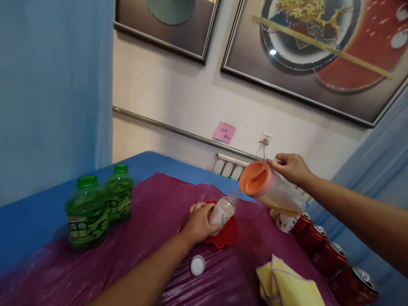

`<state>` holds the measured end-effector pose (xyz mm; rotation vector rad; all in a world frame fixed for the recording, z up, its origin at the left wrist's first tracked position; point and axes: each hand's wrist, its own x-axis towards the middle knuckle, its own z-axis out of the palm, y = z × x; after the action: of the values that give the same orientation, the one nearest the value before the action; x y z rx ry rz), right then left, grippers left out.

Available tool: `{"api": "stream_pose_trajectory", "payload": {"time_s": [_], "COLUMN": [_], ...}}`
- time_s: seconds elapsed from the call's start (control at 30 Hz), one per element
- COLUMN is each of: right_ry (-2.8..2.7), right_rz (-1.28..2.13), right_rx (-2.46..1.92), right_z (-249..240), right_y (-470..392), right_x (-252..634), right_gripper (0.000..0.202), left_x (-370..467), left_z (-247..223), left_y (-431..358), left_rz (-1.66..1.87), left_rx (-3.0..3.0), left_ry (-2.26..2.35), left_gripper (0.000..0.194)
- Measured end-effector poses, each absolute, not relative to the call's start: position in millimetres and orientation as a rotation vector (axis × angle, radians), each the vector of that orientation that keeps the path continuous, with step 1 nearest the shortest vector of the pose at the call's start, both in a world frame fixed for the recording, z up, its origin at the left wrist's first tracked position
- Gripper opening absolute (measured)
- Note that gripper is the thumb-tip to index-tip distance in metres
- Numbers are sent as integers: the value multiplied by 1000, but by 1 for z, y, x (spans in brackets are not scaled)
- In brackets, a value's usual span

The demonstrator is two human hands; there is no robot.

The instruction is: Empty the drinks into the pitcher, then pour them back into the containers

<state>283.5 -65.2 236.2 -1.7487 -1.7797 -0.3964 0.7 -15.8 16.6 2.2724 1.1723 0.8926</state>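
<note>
My left hand (200, 224) is wrapped round a small clear bottle (223, 210) with a printed label, its uncapped mouth tilted to the right. Beneath the bottle lies a red scalloped mat (227, 235). With my right hand (291, 168) I grip the handle of a translucent pitcher (279, 196) with an orange lid (254, 178). The pitcher is tipped so its lid end is close to the bottle mouth, and yellowish liquid lies along its lower side. A white cap (198, 265) rests on the purple sheet below the bottle.
Two green bottles (87, 216) stand on the left. Several red cans (330, 257) line the right side, beside a printed cup (286, 222). A folded yellow cloth (288, 284) lies at the front right of the purple sheet (153, 225). Behind the table is a wall with a rail (178, 129).
</note>
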Motion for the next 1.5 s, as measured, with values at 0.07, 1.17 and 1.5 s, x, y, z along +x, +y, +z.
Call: {"api": "stream_pose_trajectory", "payload": {"time_s": [0.07,1.17,1.5], "right_ry": [-1782,-1790,-1800], "right_rz": [-395,-419,-449], "right_rx": [-1745,-1743,-1735], "right_z": [237,246,246], "right_y": [-65,-70,-67], "right_x": [284,288,289], "right_gripper": [52,54,53], "left_x": [1,0,0], "left_z": [17,15,16], "left_y": [-16,-15,-16], "left_rz": [891,900,895], "left_rx": [2272,2271,2267], "left_ry": [1171,1148,1143], "left_gripper": [67,67,66]}}
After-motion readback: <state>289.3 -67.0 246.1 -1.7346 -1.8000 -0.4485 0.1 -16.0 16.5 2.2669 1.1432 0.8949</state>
